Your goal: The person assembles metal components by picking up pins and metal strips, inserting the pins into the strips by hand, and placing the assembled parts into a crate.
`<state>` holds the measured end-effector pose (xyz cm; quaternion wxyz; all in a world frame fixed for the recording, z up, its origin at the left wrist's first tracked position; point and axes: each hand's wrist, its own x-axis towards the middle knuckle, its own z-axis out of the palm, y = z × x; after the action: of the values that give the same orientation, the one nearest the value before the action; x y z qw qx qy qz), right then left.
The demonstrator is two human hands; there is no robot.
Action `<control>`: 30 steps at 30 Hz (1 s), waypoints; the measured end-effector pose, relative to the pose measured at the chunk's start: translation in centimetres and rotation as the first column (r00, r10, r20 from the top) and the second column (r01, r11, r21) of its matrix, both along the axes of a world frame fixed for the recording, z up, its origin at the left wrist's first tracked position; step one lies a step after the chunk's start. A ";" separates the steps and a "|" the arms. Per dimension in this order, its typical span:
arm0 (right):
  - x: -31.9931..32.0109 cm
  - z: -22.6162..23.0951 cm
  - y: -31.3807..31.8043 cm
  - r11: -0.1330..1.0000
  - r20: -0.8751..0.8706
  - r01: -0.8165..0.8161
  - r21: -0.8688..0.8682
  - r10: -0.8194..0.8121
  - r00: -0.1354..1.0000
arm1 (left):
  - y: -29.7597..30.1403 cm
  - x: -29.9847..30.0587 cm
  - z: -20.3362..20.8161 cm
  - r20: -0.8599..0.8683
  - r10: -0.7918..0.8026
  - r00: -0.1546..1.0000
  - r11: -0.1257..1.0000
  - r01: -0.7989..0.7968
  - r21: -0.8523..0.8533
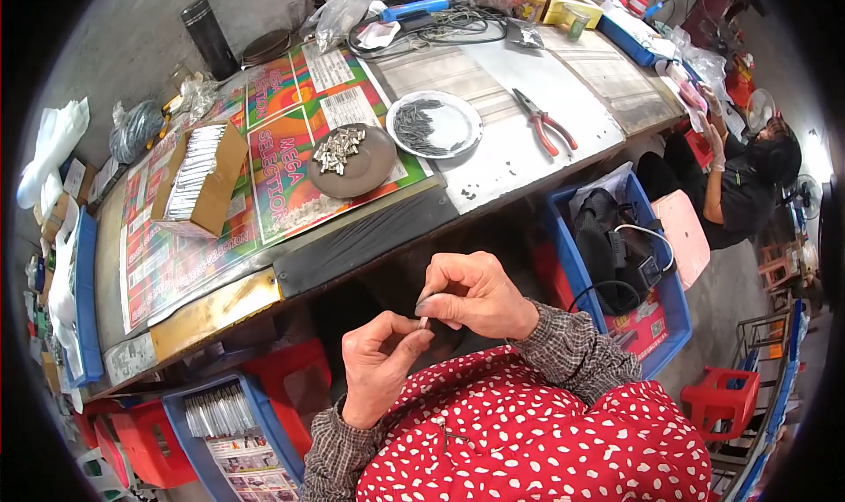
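In front of my red apron with white spots, my two hands meet at the fingertips. My left hand [380,361] is closed in a pinch on a small silvery piece [423,323], mostly covered by the fingers. Right above it my right hand [480,295] also pinches, thumb against forefinger; what lies between them is too small to make out. Beyond my hands, on the bench, a brown round dish [378,169] carries a heap of small silvery metal pieces [338,150]. A white plate [466,115] beside it holds many thin dark strips [414,125].
A cardboard box [231,172] of silvery tubes stands left on the bench. Red-handled pliers [547,125] lie to the right. Below the edge are a blue crate [673,326] with a black bag and another blue crate [180,414]. A co-worker [731,172] sits far right.
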<state>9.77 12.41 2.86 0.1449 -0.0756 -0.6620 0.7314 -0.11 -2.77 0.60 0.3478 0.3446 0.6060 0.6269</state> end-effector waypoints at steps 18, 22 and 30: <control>-0.8 -1.2 -1.2 0.993 -0.030 0.111 -0.036 -0.112 0.993 | 0.2 1.0 -0.9 -0.445 0.302 0.843 0.952 -0.287 0.103; -0.5 -0.8 -0.6 0.984 -0.018 0.176 -0.034 -0.177 0.984 | 0.0 0.8 -1.4 -0.318 0.268 0.909 0.963 -0.255 0.084; -0.2 -0.4 -0.2 0.985 0.028 0.173 0.025 -0.173 0.984 | 0.1 1.0 -1.6 -0.290 0.241 0.926 0.971 -0.231 0.067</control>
<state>9.56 12.19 2.48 0.1989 -0.1422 -0.6631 0.7075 0.85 -2.63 -0.95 0.1700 0.3644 0.6783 0.6150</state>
